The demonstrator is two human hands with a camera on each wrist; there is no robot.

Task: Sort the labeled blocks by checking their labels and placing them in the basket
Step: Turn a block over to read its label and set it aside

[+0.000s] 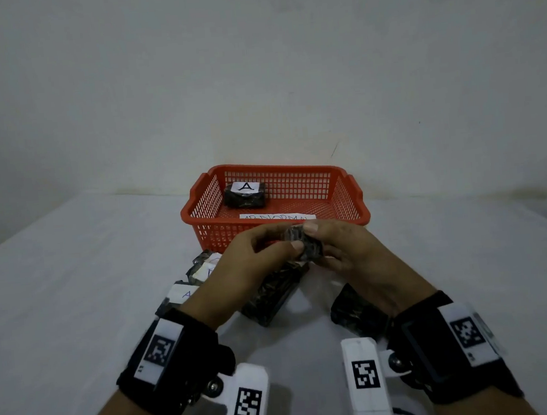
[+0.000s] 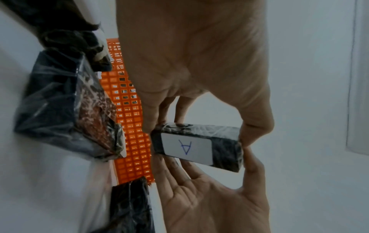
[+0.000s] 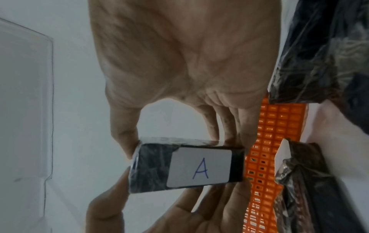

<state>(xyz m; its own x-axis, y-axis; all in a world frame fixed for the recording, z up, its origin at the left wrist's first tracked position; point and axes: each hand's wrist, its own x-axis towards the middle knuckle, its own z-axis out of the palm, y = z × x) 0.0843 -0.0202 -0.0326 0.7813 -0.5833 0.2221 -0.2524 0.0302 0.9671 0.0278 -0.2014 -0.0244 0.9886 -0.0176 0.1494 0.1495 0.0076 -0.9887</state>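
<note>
Both hands hold one dark wrapped block (image 1: 307,247) in the air just in front of the red basket (image 1: 189,211). My left hand (image 1: 285,239) pinches its left end between thumb and fingers; my right hand (image 1: 316,243) pinches the other end. The wrist views show the block's white label (image 2: 187,149) with a blue letter A (image 3: 200,169) turned toward the palms. Inside the basket, at the back left, lies another dark block (image 1: 246,194) with an A label facing up.
Several more dark wrapped blocks lie on the white table under and near my hands: one in the middle (image 1: 271,295), one to the right (image 1: 357,312), and labelled ones on the left (image 1: 203,268). A paper strip (image 1: 278,219) runs along the basket's front. A white wall stands behind.
</note>
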